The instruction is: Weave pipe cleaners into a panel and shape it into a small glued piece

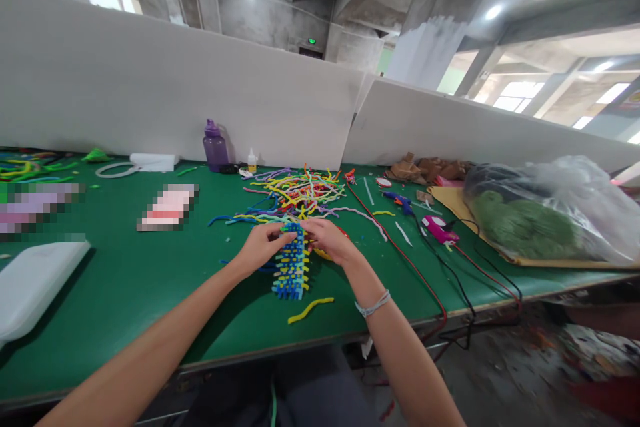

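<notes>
A woven strip of blue, yellow and pale pipe cleaners (pixel 290 270) hangs between my hands above the green table, its lower end toward me. My left hand (pixel 265 245) pinches the strip's upper left edge, thumb across the front. At the upper right edge, my right hand (pixel 327 240) has its fingers closed on the strip; its fingertips are partly hidden behind it. Just beyond lies a tangled heap of coloured pipe cleaners (pixel 305 190). One loose yellow pipe cleaner (pixel 311 310) rests on the table nearer to me. Something round and yellow is partly covered by my right hand.
A purple bottle (pixel 215 149) and a small glue bottle (pixel 252 161) stand near the white partition (pixel 280 100). Rightward lie a blue glue gun (pixel 399 202), a magenta device (pixel 440 230), trailing cables and a plastic bag with green material (pixel 525 223). A white case (pixel 43 283) sits left.
</notes>
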A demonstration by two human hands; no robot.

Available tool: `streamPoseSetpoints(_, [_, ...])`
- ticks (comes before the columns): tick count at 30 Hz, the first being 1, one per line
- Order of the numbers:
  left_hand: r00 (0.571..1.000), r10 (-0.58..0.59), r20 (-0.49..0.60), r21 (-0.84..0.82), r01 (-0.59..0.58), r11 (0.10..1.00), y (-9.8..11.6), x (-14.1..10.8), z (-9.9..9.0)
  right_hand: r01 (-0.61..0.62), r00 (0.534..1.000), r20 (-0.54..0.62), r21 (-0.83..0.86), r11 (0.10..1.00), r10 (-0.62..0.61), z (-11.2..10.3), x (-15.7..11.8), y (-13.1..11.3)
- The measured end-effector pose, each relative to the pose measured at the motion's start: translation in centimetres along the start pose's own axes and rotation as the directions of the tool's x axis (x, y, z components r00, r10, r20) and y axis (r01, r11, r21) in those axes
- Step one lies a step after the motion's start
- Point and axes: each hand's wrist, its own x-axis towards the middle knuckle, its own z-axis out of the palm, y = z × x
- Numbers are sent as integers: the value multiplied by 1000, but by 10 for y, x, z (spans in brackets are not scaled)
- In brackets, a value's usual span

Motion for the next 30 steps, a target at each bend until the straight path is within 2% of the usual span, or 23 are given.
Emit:
streamPoseSetpoints(6, [1000, 14, -2, 63, -14, 998, 0, 0, 0, 30, 998, 52, -40, 999, -28, -3, 1, 2])
streamPoseSetpoints(11, [1000, 12, -12, 88, -11, 996, -2, 0, 1, 148, 989, 22, -160, 976, -146, -5, 2, 3])
streamPoseSetpoints(21, [998, -11, 66, 19, 9, 1000, 0, 1, 0, 205, 972, -59, -269, 941, -229, -3, 2, 0])
streamPoseSetpoints(30, [995, -10, 98, 22, 8, 1000, -5, 1, 2, 285, 953, 8, -363, 887, -303, -5, 3, 4])
